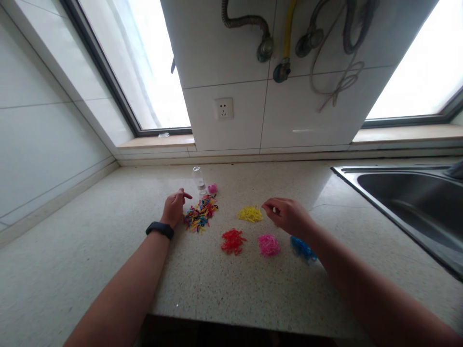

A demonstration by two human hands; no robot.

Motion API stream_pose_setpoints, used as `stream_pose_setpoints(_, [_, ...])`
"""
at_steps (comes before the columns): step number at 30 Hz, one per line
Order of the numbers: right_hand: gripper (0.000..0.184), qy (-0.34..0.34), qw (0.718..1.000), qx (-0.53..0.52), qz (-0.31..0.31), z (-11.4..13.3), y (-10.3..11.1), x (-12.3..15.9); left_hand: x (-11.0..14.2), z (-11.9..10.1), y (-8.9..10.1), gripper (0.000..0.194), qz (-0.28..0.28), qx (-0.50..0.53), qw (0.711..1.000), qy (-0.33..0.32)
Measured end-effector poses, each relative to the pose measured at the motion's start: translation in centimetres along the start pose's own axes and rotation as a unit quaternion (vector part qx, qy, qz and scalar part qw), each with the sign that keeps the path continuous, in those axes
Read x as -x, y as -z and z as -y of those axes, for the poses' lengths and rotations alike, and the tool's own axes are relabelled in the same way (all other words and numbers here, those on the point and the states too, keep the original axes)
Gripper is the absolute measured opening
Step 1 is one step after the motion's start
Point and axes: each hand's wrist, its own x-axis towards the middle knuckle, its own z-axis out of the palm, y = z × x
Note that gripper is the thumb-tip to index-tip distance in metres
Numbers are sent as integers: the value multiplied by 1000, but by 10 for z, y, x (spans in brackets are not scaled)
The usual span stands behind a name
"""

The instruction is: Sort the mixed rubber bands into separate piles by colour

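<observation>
behind the counter's front edge: right hand, pinched, beside yellow bands; left hand, grip unclear, by mixed bands; light pinches suit best.

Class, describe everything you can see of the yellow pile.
The yellow pile is a loose, low heap of thin, tangled strands, perhaps rubber or plastic. It lies on the counter, farther back than the red pile and the pink pile. The right hand is close by its right edge; whether they touch is unclear.
</observation>
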Motion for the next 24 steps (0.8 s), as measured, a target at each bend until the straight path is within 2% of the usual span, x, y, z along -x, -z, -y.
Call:
stream_pose_setpoints(3, [22,4,1000,-22,-12,12,5,-7,-1,2,0,61,-5,19,1000,1])
stream_pose_setpoints(7, [20,56,997,7,46,34,0,-28,-2,4,0,58,-6,33,999,-1])
stream_pose_setpoints(15, [24,60,982,70,167,66,-53,-87,-3,5,1,57,-1,39,999,-3])
stream_pose_setpoints(19, [23,94,975,94,179,85,-71,-98,-4,5,1,56,4,42,999,-5])
stream_pose_setpoints(24, [29,119,964,148,187,101,-78,-100,-4,5,1,54,9,46,999,-6])
